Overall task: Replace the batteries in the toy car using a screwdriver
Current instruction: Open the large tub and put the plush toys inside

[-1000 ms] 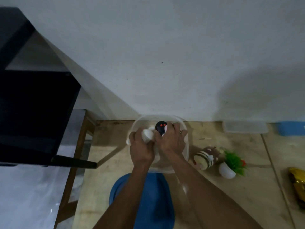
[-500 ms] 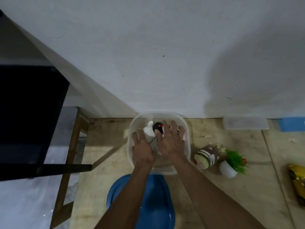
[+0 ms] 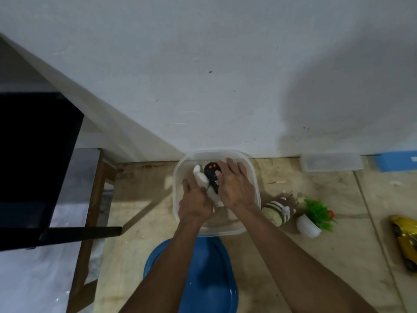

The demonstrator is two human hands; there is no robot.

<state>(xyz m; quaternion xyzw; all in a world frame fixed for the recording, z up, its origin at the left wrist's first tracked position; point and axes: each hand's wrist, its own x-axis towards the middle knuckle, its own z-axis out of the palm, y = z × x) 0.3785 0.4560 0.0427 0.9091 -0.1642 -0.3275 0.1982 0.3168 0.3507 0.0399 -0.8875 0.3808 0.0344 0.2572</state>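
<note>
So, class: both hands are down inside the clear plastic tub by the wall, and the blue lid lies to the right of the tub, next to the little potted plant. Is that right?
Not quite. The head view shows the blue lid in front of the clear plastic tub, on the person's side, under the forearms. Both the left hand and right hand are inside the tub by the wall.

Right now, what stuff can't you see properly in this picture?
Head view only:
- White item and black item with red dots in the clear tub: partly covered by both hands, left and right.
- Yellow toy car: cut off by the right edge.
- Screwdriver, batteries: not visible.
</note>
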